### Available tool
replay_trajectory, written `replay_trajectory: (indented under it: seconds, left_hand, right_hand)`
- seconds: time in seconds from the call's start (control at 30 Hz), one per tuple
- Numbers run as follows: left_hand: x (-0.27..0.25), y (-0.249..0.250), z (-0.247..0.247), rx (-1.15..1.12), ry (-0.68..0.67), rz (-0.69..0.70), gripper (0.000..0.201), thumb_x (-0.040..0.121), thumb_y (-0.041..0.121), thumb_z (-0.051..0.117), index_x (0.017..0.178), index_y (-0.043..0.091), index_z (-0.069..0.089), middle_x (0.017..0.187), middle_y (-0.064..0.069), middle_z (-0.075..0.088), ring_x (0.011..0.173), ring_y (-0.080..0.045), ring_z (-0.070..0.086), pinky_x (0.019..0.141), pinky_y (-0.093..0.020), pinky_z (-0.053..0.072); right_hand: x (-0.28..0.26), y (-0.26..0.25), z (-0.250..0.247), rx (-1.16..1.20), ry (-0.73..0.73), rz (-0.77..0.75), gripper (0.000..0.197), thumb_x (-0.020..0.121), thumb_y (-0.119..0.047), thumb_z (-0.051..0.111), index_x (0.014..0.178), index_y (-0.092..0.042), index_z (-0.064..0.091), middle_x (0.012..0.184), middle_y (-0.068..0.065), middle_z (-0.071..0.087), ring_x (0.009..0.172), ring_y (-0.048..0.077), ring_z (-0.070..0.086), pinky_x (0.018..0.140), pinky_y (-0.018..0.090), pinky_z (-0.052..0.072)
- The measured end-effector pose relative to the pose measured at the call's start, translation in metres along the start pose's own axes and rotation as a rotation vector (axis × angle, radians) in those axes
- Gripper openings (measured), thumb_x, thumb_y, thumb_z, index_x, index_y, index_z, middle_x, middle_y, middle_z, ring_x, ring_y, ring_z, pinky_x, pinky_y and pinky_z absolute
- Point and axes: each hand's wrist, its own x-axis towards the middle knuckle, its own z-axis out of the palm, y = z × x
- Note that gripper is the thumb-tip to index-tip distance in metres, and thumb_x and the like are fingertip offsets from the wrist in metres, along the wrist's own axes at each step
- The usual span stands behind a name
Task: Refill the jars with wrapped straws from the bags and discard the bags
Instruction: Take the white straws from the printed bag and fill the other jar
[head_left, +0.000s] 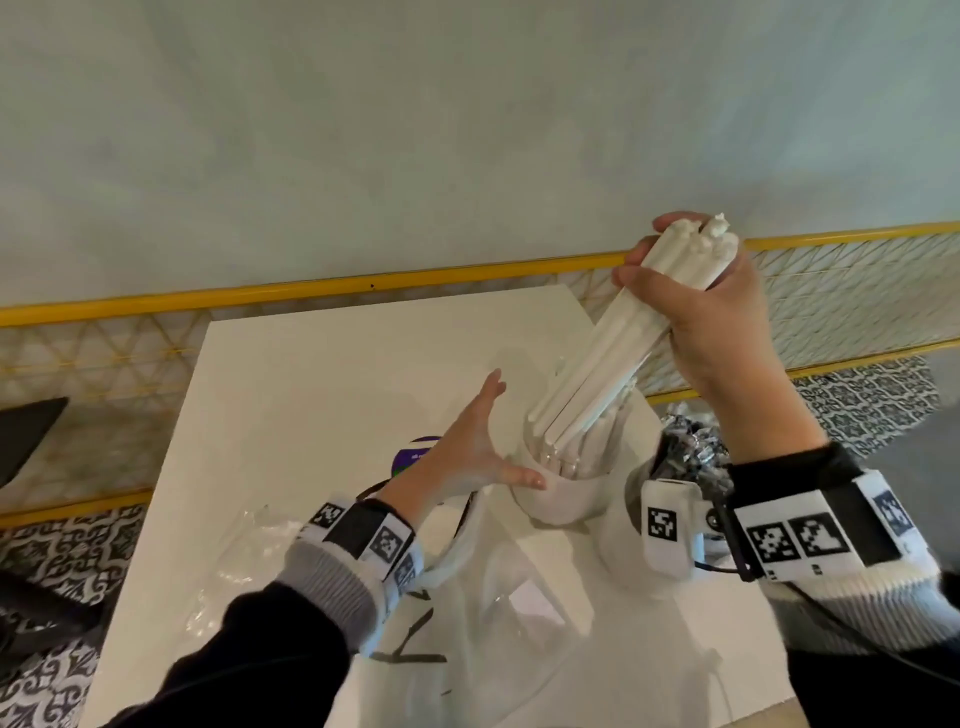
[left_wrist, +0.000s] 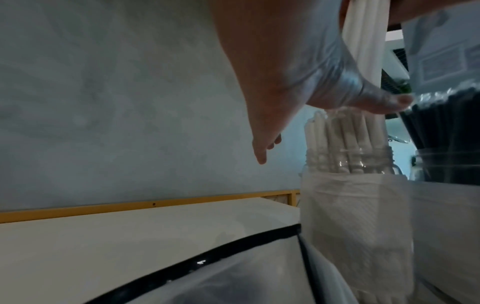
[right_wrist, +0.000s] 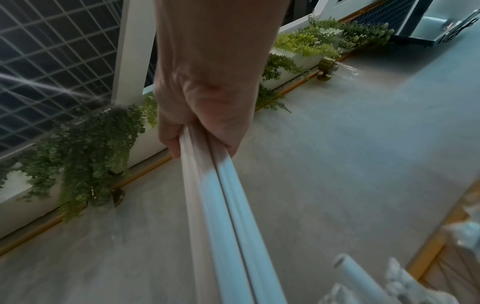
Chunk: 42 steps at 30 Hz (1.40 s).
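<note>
My right hand (head_left: 696, 296) grips a bundle of white wrapped straws (head_left: 613, 353) near its top end. The bundle slants down and left, its lower ends inside the glass jar (head_left: 561, 501), which holds several more white straws (left_wrist: 345, 144). In the right wrist view my right hand (right_wrist: 202, 127) closes round the bundle (right_wrist: 228, 205). My left hand (head_left: 483, 441) is open with straight fingers beside the jar's left side, the thumb against the jar. From the left wrist the thumb (left_wrist: 389, 100) reaches above the jar's rim (left_wrist: 348, 162). A thin clear film wraps the jar's lower part.
A second jar of dark straws (left_wrist: 446, 144) stands just right of the first, mostly hidden behind my right wrist in the head view. A crumpled clear bag (head_left: 244, 545) and a clear black-trimmed bag (head_left: 467, 597) lie on the white table (head_left: 322, 374). A yellow rail (head_left: 311, 291) runs behind.
</note>
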Motion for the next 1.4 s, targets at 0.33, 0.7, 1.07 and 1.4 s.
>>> replay_trajectory:
  seconds: [0.33, 0.7, 1.07, 1.4]
  left_hand:
    - [0.053, 0.009, 0.061, -0.183, 0.045, 0.116, 0.123, 0.051, 0.022, 0.094, 0.145, 0.026, 0.014, 0.137, 0.009, 0.046, 0.127, -0.008, 0.046, 0.106, -0.041, 0.042]
    - [0.021, -0.013, 0.056, -0.165, 0.179, 0.013, 0.102, 0.039, 0.032, 0.095, 0.117, 0.059, 0.034, 0.125, 0.010, 0.050, 0.121, -0.011, 0.051, 0.099, -0.047, 0.047]
    - [0.014, -0.009, 0.050, -0.248, 0.076, -0.064, 0.110, 0.039, 0.032, 0.096, 0.120, 0.060, 0.027, 0.137, 0.003, 0.046, 0.125, -0.013, 0.049, 0.104, -0.041, 0.046]
    - [0.023, 0.019, 0.035, -0.286, 0.022, 0.047, 0.123, 0.046, 0.032, 0.093, 0.143, 0.042, 0.019, 0.143, 0.010, 0.041, 0.131, -0.009, 0.043, 0.108, -0.037, 0.041]
  right_hand:
    - [0.011, 0.027, -0.016, -0.096, -0.077, 0.053, 0.035, 0.077, 0.008, 0.071, 0.103, -0.011, 0.056, 0.087, 0.001, 0.066, 0.082, 0.015, 0.064, 0.075, 0.030, 0.055]
    - [0.005, 0.022, -0.016, -0.056, -0.168, -0.023, 0.039, 0.074, 0.013, 0.072, 0.101, -0.006, 0.051, 0.084, 0.004, 0.065, 0.078, 0.015, 0.065, 0.075, 0.031, 0.056]
    - [-0.013, 0.021, -0.004, 0.009, -0.163, -0.051, 0.046, 0.076, 0.013, 0.070, 0.101, -0.021, 0.052, 0.086, 0.003, 0.063, 0.081, 0.015, 0.065, 0.076, 0.029, 0.054]
    - [-0.010, 0.022, -0.008, 0.185, -0.238, 0.141, 0.044, 0.072, 0.005, 0.070, 0.109, -0.015, 0.058, 0.084, 0.002, 0.068, 0.089, 0.030, 0.067, 0.087, 0.044, 0.052]
